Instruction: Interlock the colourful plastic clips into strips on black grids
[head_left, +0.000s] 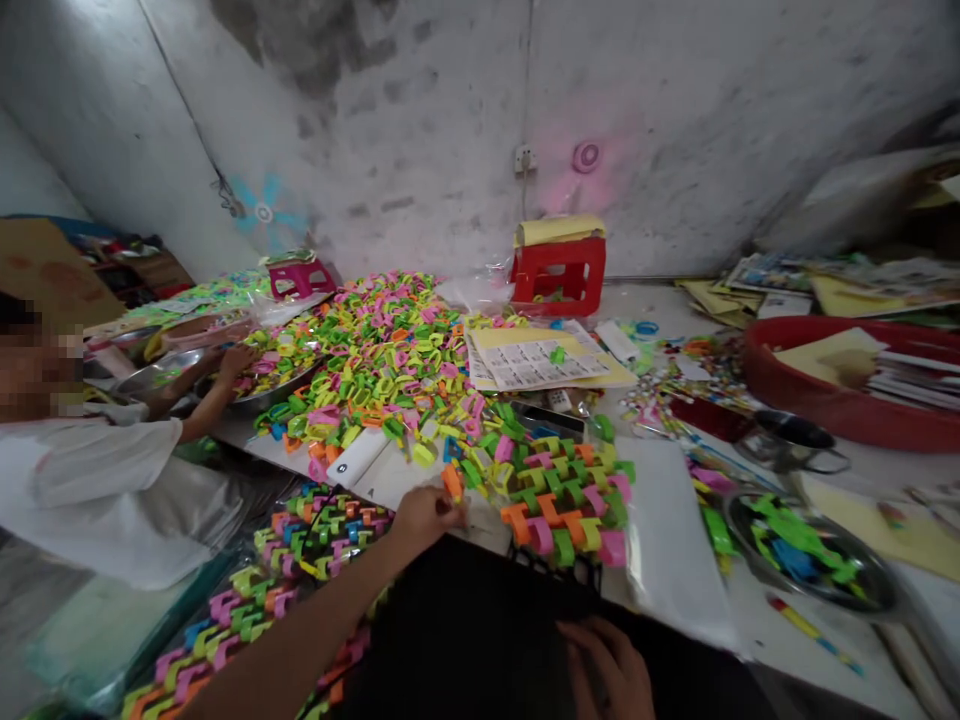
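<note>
My left hand is at the table's near edge, its fingers closed around the lower end of a small orange plastic clip-like piece. Just to its right, interlocking orange, pink, green and yellow pieces lie in neat rows. Loose pieces of the same kind form a large heap beyond the hand. Low in the view, over dark cloth on my lap, my right hand has its fingers loosely stretched, somewhat blurred, with nothing visible in them. A white device lies left of my left hand.
More rowed pieces hang in clear plastic at lower left. Printed sheets and a red stool stand behind. At right are a metal bowl, a red basin and a plastic bag. A co-worker's hand reaches into a tray at left.
</note>
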